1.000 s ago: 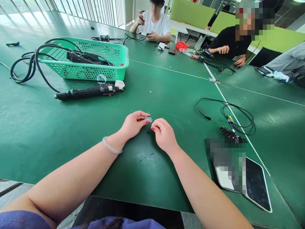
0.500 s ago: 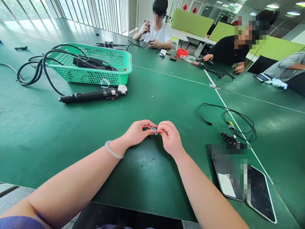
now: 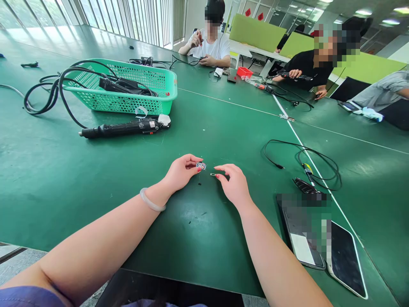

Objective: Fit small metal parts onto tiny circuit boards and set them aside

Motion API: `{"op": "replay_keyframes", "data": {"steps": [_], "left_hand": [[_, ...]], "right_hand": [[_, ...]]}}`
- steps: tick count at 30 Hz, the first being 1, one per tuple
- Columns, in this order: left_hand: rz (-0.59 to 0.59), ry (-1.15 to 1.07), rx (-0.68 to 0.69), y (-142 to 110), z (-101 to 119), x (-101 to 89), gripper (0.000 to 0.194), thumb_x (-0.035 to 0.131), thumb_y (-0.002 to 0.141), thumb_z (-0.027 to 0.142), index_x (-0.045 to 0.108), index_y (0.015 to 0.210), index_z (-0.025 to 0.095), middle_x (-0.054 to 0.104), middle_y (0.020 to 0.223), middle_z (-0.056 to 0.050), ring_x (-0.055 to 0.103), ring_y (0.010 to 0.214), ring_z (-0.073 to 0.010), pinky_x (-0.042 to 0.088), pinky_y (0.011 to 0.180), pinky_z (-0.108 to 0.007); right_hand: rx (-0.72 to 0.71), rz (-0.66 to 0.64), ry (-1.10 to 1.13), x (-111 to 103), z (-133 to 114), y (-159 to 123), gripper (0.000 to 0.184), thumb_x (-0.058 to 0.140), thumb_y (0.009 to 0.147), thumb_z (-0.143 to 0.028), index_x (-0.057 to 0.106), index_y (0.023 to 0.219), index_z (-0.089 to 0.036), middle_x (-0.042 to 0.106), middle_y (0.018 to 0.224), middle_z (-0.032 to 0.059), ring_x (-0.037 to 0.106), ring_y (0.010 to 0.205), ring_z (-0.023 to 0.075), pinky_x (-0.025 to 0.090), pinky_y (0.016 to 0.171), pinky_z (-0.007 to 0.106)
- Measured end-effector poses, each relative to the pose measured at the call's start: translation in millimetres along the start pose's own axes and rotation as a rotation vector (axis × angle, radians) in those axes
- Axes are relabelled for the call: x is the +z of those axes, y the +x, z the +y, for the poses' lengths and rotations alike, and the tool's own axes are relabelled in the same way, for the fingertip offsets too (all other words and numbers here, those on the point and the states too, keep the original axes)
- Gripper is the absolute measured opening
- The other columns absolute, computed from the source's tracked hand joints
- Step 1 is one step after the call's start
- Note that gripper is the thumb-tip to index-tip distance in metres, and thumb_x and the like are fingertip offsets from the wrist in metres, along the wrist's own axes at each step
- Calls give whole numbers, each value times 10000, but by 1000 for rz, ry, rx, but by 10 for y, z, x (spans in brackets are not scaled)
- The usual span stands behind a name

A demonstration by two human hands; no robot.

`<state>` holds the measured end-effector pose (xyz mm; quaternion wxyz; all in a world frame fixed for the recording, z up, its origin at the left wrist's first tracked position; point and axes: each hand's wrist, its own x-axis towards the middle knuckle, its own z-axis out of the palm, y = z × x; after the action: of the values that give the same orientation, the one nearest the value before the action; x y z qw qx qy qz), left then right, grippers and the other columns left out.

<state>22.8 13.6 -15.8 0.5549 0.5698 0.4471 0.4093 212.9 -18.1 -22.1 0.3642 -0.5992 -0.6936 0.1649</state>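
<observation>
Between the thumb and fingers of my left hand [image 3: 181, 174] is a small circuit board [image 3: 201, 165], grey and white with dark spots. Below it a thin wire seems to hang, with a tiny black piece [image 3: 200, 183] at its lower end. My right hand [image 3: 234, 181] is a short way to the right, apart from the board. At its thumb tip it pinches a small, pale, flat piece with a metallic look [image 3: 213, 174]; its exact kind is too small to tell. Both hands are over the green tabletop [image 3: 191, 221].
A black electric screwdriver [image 3: 123, 128] lies before a green basket [image 3: 128, 104] of cables and black devices. On the right are a looped black cable [image 3: 281, 166], a dark phone [image 3: 297, 230] and a white-edged phone [image 3: 347, 256]. Co-workers [image 3: 211, 47] sit across the table.
My hands have moved apart, the left holding the board and the right the small pale piece. A co-worker at the right has lifted a dark tool.
</observation>
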Motion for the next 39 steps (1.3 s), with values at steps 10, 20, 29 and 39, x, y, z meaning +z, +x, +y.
{"op": "replay_keyframes", "data": {"steps": [10,20,29,39], "left_hand": [[-4,74,-5,-20,-1,10,279,755,626,271,571,803,159,695,879,-58,637,789,-154,507,791,-344],[8,-18,2,12,-47,20,258,732,627,203,542,796,160,694,899,-51,637,793,-141,503,803,-343],[8,-16,14,28,-69,16,251,724,626,189,554,807,153,687,876,-50,623,779,-133,494,813,-348],[-54,50,6,-3,-21,11,238,698,684,253,532,830,166,691,929,-54,625,788,-136,493,794,-330]], "right_hand": [[10,-55,-109,29,-95,-9,180,475,817,-150,602,711,-220,655,753,27,546,744,195,419,704,334],[-158,-56,-160,27,-77,-48,188,538,831,-176,702,770,-243,714,866,23,560,821,210,454,779,383],[-259,-256,-230,212,-300,-145,199,532,835,-132,685,742,-219,676,777,44,523,761,201,445,704,349],[32,109,163,6,-270,-108,156,522,844,-245,675,861,-217,702,818,12,607,704,147,478,684,290]]}}
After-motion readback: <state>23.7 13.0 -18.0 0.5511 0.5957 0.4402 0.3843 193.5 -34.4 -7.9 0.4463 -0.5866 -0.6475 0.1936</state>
